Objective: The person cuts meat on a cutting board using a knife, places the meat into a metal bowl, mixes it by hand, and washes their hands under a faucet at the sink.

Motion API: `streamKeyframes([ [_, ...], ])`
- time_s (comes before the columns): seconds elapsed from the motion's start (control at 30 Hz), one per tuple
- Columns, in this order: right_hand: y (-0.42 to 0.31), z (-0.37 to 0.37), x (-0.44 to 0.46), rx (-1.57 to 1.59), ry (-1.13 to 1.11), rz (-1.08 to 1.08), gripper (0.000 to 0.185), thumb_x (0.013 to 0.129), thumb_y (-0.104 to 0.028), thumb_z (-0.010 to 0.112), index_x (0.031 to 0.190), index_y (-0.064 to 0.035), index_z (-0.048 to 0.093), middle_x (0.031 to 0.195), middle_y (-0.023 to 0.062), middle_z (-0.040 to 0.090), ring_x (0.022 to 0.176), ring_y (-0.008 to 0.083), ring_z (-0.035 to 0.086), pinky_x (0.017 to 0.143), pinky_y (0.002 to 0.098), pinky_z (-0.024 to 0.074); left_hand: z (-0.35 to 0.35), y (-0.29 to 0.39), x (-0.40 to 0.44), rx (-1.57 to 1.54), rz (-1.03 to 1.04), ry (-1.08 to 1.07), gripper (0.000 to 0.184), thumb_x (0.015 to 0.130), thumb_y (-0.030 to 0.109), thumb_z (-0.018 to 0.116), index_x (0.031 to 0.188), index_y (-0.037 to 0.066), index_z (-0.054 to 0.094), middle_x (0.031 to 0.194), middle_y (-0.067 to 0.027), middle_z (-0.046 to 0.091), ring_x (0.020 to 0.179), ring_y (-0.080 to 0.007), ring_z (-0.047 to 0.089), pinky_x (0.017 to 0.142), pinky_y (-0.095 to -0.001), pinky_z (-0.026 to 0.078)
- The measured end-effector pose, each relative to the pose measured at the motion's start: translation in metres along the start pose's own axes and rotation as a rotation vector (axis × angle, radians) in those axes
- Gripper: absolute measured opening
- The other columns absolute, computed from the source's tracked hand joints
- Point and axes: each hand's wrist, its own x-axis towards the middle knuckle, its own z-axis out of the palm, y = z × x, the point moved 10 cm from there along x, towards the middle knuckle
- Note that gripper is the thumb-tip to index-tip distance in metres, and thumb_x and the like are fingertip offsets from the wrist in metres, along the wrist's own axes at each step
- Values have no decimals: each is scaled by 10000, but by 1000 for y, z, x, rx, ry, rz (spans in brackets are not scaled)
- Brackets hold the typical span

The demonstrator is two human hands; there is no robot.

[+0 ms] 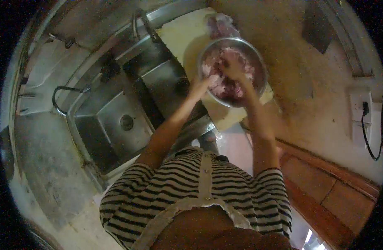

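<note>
A round metal bowl (pixel 261 62) holds pink and dark red pieces of what looks like raw meat (pixel 231 52). My left hand (pixel 205 84) is at the bowl's near left rim and appears to grip it, its fingers partly hidden. Reaching over the near side, my right hand (pixel 233 71) is down among the meat. Its fingers are blurred and dark against the pieces, so their closing does not show. Under the bowl lies a pale yellow board or sheet (pixel 181 35). Just behind the bowl is a clear plastic bag (pixel 220 25) with something reddish in it.
To the left is a steel double sink with a near basin (pixel 112 121) and a far basin (pixel 162 79). A curved black-and-metal faucet (pixel 60 93) stands beside it. On the right wall, a black cord is plugged into a socket (pixel 360 108). Brown wooden panels (pixel 316 179) are at lower right.
</note>
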Motion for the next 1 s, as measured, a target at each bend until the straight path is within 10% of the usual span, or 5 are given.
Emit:
streamKeyframes([
  [0.23, -1, 4, -68, -445, -612, -167, 637, 754, -334, 527, 1327, -245, 261, 1418, 116, 89, 1283, 380, 92, 1018, 534, 128, 25, -81, 39, 94, -377, -91, 286, 729, 314, 554, 841, 51, 551, 746, -34, 566, 680, -160, 540, 469, -295, 406],
  [0.3, 52, -40, -55, -473, -287, 259, 619, 785, -341, 478, 1339, -284, 208, 1425, 72, 85, 1299, 347, 34, 1012, 558, 94, 41, -78, 39, 61, -298, -183, 351, 711, 342, 577, 934, 71, 554, 822, -42, 588, 699, -166, 550, 486, -277, 431],
  [0.6, 31, -82, -51, -30, -332, 111, 433, 746, -286, 590, 1137, -116, 515, 1083, 141, 546, 1010, 285, 498, 825, 387, 404, -4, -28, 31, 14, -525, -171, 504, 765, 446, 551, 1087, 63, 498, 983, -116, 545, 673, -186, 564, 587, -293, 493],
  [0.77, 21, -115, -59, -83, 154, 182, 301, 815, -219, 537, 1055, -40, 566, 982, 124, 600, 889, 208, 564, 741, 320, 445, -157, -12, 117, 343, -129, 86, 412, 827, 371, 473, 976, -7, 540, 643, -110, 549, 602, -245, 560, 527, -387, 440],
  [1.0, -119, -111, -69, 343, 477, -135, 220, 773, -97, 538, 980, -29, 568, 833, 144, 599, 757, 295, 564, 686, 350, 449, -252, -5, 239, 779, 247, 447, 628, 810, 366, 524, 1322, 124, 251, 1344, -215, 214, 1217, -394, 229, 956, -484, 251],
])
